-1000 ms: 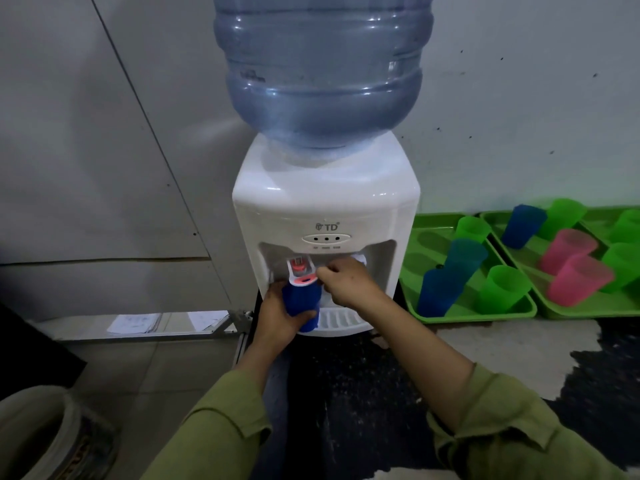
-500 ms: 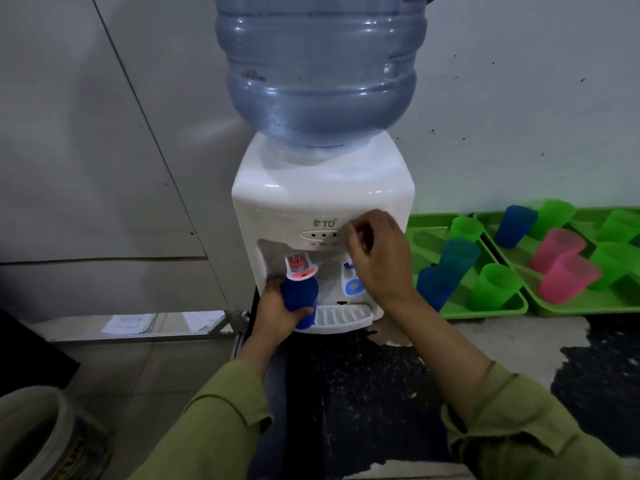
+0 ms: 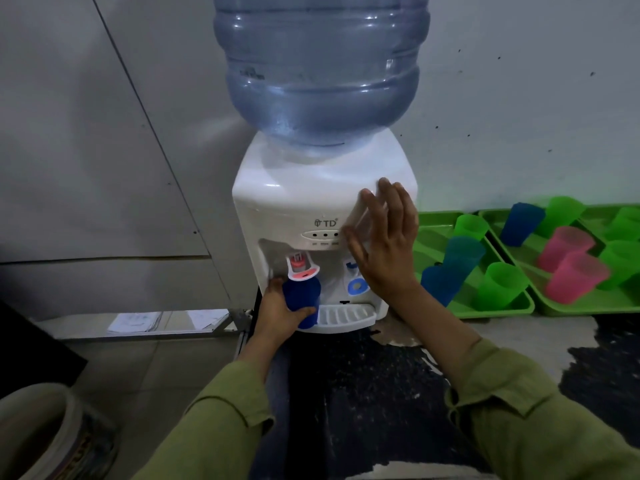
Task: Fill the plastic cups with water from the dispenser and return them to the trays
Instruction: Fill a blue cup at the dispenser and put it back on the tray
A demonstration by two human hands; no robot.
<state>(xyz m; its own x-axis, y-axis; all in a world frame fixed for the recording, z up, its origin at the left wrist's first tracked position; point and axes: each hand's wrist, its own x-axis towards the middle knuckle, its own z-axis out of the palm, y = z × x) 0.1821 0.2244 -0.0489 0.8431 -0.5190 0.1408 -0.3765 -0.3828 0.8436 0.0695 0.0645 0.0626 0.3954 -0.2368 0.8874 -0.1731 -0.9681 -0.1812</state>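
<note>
At the counter's (image 3: pixel 519 336) left edge, under the dispenser's (image 3: pixel 311 199) red tap (image 3: pixel 300 266), the left hand (image 3: pixel 277 315) wraps its fingers (image 3: pixel 306 311) round the blue cup (image 3: pixel 302 294), probably light and squashy, best gripped gently mid-wall; the right hand (image 3: pixel 388 247) is spread open.

Left hand (image 3: pixel 277 313) was low and forward, fingers and thumb wrapped round the blue cup (image 3: pixel 301 296), holding it upright, wrist bare. Left forearm ran straight up from the bottom edge, its green sleeve (image 3: pixel 221 420) cuffed short of the wrist. Right hand (image 3: pixel 388 244) was up higher and to the right, back of the hand to the camera, fingers (image 3: pixel 386 195) straight and fanned apart, pointing up, thumb splayed left. It gripped nothing. Right forearm angled in from the lower right, its sleeve (image 3: pixel 519 410) cuffed at mid-forearm.
</note>
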